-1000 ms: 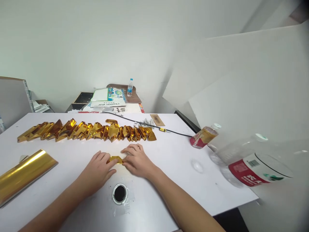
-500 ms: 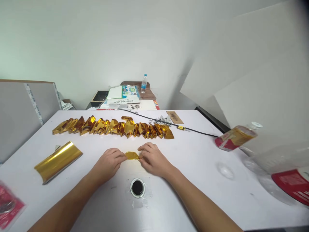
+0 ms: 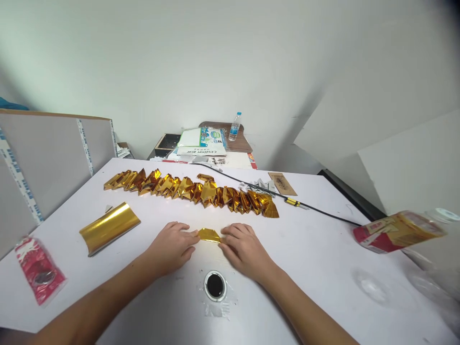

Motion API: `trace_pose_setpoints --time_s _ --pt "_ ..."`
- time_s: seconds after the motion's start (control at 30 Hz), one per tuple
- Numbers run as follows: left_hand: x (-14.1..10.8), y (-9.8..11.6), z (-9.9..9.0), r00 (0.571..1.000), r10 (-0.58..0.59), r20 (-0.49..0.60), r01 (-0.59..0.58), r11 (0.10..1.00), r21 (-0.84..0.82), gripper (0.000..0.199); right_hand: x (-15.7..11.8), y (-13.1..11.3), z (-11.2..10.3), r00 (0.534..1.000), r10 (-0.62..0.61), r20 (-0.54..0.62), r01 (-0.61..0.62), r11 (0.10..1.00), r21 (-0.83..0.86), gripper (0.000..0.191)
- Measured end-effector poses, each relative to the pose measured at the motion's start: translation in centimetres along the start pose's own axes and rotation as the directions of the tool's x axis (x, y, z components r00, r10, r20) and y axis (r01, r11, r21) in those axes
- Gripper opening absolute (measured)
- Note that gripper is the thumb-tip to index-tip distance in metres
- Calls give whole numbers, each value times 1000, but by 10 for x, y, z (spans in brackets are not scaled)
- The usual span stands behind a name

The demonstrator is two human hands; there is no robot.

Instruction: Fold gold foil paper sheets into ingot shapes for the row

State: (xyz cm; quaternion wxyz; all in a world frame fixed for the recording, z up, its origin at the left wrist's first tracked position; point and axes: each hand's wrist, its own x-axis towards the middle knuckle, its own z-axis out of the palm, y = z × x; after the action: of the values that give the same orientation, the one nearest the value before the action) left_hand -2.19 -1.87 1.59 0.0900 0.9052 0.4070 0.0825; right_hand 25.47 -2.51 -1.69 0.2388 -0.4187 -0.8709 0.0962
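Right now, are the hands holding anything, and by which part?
Yes: the small folded gold foil piece, flat on the white table. Left hand pinches its left end, right hand its right end.

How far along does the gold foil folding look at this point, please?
Done: a long row of folded gold pieces lies across the table. In hand: left hand and right hand press one small gold foil piece. Left: the gold foil roll remains.

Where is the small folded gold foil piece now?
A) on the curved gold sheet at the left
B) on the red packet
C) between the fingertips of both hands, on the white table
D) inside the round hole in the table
C: the small folded gold foil piece lies on the white table, with the left hand and the right hand touching its two ends.
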Motion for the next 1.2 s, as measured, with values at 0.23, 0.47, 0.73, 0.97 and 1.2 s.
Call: trace_pose_setpoints --time_s 0.23,0.47,0.73,0.97,1.2 --pt "3 9 -4 997 -67 26 70 981 -181 43 3 -4 17 990 129 -62 -126 991 50 10" --pt "15 5 -14 864 -493 99 489 778 -394 43 5 -2 23 995 58 -81 -74 974 -215 20" --pt "28 46 22 862 -374 342 405 102 -909 62 12 -26 22 925 -257 -279 162 932 -324 22" --pt "36 36 8 888 -452 83 283 397 -873 39 11 -40 11 889 -329 -320 311 944 -108 11" --pt "56 -69 -81 696 -674 -248 542 719 -434 32 8 -28 16 989 -116 -92 136 956 260 24"
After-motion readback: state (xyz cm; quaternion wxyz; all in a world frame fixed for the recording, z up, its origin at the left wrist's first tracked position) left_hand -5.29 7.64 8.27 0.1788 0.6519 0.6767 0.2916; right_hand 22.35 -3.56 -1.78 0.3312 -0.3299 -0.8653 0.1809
